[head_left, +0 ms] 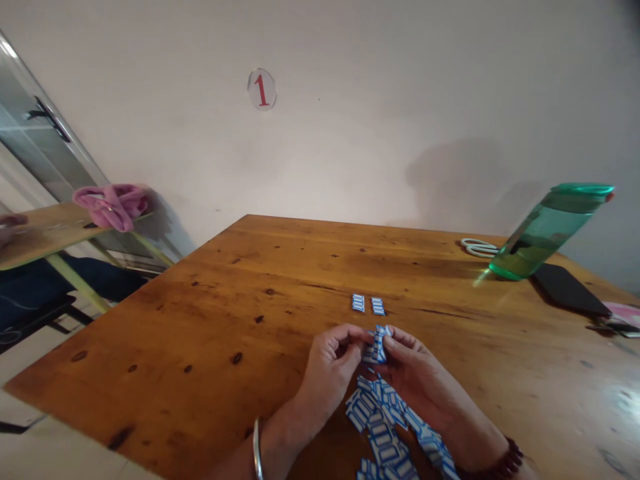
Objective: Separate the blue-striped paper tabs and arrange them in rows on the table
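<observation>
Both hands meet over the wooden table, holding a few small blue-and-white printed cards (380,343) between the fingertips. My left hand (336,360), with a silver bangle on its wrist, pinches the cards' left side. My right hand (417,370) grips them from the right with thumb and fingers. Below the hands lies a loose pile of similar blue-and-white cards (383,433), overlapping one another. Just beyond the hands, two card pieces (359,303) lie side by side, slightly apart. Print details on the cards are too small to read.
The wooden table (215,313) reaches to the wall. At the right stand a green bottle (545,233), a dark flat device (570,290) and a coiled white cable (477,248). A second table (30,247) at the left bears a pink cloth (113,205); part of another person's hand (11,223) shows there.
</observation>
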### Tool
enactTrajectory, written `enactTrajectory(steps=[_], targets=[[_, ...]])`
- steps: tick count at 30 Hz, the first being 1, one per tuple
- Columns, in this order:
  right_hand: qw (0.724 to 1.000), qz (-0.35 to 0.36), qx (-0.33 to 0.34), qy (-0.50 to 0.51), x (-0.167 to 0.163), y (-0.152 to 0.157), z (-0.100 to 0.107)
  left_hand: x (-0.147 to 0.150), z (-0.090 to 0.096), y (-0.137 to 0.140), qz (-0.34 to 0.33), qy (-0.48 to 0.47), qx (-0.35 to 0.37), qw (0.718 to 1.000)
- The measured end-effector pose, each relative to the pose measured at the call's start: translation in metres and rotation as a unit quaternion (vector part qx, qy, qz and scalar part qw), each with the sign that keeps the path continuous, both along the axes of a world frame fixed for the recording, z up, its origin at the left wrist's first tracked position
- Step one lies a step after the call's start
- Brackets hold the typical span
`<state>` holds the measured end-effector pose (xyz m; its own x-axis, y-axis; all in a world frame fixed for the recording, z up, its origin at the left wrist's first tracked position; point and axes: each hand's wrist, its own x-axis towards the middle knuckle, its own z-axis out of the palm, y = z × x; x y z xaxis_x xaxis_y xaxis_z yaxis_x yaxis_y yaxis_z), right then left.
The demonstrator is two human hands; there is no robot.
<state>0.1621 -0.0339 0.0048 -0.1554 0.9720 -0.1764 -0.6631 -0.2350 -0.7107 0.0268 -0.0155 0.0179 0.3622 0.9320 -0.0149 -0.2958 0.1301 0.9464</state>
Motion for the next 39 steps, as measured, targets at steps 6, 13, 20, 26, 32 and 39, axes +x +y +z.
enactTrajectory(steps=[6,13,20,26,32,39], targets=[[0.996,-0.029,0.053,-0.068,0.001,0.0,0.003,-0.001,0.004,0.001,-0.036,0.037,-0.02,0.998],[0.992,-0.03,0.06,-0.102,0.001,-0.002,0.006,0.0,0.004,0.001,-0.04,0.054,-0.016,0.998],[0.977,-0.073,0.057,-0.191,-0.002,-0.002,0.004,-0.001,-0.001,0.006,0.039,0.113,0.062,0.991],[0.973,-0.071,0.082,-0.206,-0.004,-0.004,0.007,-0.001,-0.001,0.006,0.054,0.086,0.046,0.994],[0.971,-0.074,0.095,-0.209,-0.001,-0.006,0.013,-0.002,0.002,0.004,-0.054,-0.018,-0.06,0.997],[0.969,-0.078,0.095,-0.217,0.0,-0.005,0.013,-0.005,0.002,0.005,-0.088,-0.03,-0.068,0.993]])
